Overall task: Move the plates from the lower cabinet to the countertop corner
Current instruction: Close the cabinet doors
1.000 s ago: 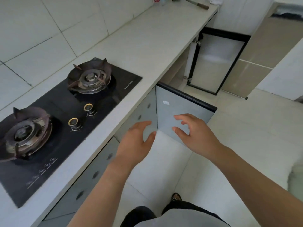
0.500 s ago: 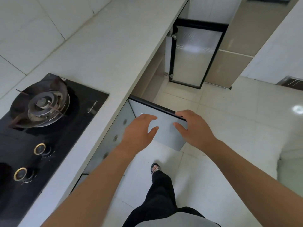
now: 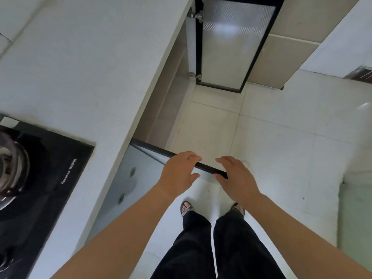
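Note:
No plates show in this view. The lower cabinet [image 3: 161,109] under the white countertop [image 3: 96,63] stands open, and its inside is mostly hidden by the counter edge. A grey cabinet door with a black top edge [image 3: 203,167] swings out toward me. My left hand [image 3: 179,174] and my right hand [image 3: 235,178] hover over that top edge with fingers spread and relaxed, holding nothing. Whether they touch the door edge is unclear.
A second door with frosted glass and a black frame [image 3: 233,45] stands open farther along. A black gas hob [image 3: 36,182] sits in the counter at left. My legs and sandals [image 3: 187,208] stand on the pale tiled floor [image 3: 281,137].
The camera has tilted down and moved forward along the counter. Both hands went from in front of the grey door face up to its black top edge.

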Demonstrator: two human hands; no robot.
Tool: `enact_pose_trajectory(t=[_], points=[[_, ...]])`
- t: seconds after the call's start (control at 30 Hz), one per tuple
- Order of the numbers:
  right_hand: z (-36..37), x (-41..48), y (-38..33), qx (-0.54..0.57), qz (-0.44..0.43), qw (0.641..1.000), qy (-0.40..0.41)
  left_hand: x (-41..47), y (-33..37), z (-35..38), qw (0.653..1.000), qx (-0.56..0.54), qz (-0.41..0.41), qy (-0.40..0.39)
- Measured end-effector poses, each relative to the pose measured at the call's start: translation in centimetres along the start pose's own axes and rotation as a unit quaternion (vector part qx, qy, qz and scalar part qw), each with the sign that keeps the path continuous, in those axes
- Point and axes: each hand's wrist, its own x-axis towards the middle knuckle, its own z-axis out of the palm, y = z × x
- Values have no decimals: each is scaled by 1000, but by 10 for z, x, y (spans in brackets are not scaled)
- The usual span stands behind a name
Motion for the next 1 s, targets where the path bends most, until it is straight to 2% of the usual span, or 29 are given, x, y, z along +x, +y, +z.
enact_pose_trajectory(t=[0.23,0.33,0.8,1.0], points=[[-5,32,27,24,-45,995,-90,36,-2,4,998,-7,-46,-41],[-9,43,35,31,-72,991,-113,45,0,3,996,-29,-71,-35],[-71,146,59,-82,-172,978,-90,126,7,-18,977,-47,-205,24],[-100,208,49,-92,-202,973,-63,167,-10,-39,964,-73,-250,49]])
